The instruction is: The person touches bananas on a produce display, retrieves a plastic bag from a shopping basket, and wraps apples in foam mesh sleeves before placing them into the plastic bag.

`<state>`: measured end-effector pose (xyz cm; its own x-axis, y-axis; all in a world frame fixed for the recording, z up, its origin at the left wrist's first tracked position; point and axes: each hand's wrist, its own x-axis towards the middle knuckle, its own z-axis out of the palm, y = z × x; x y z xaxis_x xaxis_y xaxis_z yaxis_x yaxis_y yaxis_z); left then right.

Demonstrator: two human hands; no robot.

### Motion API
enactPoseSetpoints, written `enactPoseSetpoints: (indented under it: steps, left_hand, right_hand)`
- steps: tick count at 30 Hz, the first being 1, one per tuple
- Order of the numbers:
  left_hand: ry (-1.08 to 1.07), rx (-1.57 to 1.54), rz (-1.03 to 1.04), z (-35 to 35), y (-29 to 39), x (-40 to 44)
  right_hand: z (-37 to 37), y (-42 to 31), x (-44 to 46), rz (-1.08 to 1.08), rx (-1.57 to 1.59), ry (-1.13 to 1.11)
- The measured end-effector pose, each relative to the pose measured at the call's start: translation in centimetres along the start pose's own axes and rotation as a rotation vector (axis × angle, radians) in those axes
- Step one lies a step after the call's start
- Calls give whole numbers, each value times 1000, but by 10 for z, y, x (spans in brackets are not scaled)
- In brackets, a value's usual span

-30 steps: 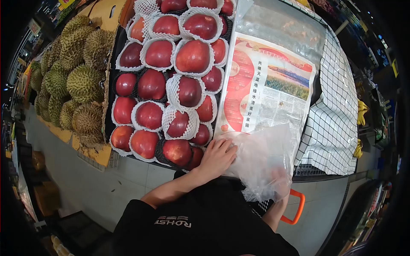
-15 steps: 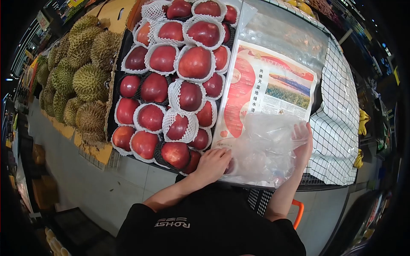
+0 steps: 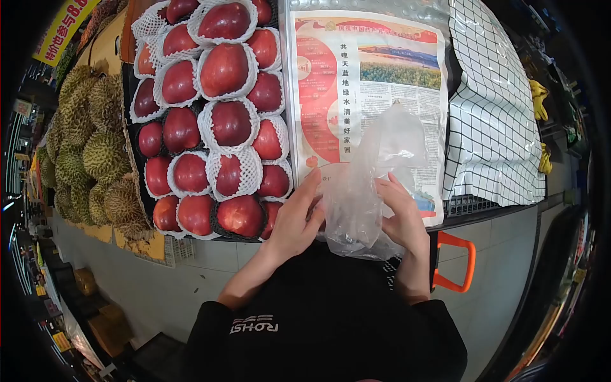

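Observation:
A crumpled clear plastic bag lies over the lower part of a printed newspaper. At its left side is my left hand, thumb and fingers apart, with a dark red patch showing behind the fingers that I cannot make out. My right hand is at the bag's right side, its fingers curved against the plastic; whether they pinch it is unclear. Rows of red apples in white and black foam nets stand just left of the newspaper.
Spiky durians are heaped at the left on cardboard. A checked cloth covers the right side of the stand. Below it juts an orange handle. Bananas hang at the far right.
My right hand has come down and left from the bag's upper right side. The bag is bunched between both hands, its top raised over the newspaper. The view has shifted too.

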<state>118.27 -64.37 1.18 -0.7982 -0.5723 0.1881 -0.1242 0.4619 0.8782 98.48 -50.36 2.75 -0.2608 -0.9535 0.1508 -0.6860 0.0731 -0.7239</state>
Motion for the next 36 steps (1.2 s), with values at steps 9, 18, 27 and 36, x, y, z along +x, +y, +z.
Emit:
enactPoseSetpoints:
  steps: [9, 18, 27, 36]
  left_hand:
    - [73, 282, 431, -11, 19, 4]
    - [-76, 585, 162, -5, -20, -11]
    - [-66, 401, 41, 11, -21, -16]
    - [-104, 399, 47, 16, -36, -22]
  right_hand:
    - [62, -18, 12, -297, -2, -72]
    - [20, 16, -9, -49, -93, -151]
    - [11, 3, -10, 85, 105, -14]
    - [46, 18, 7, -48, 99, -136]
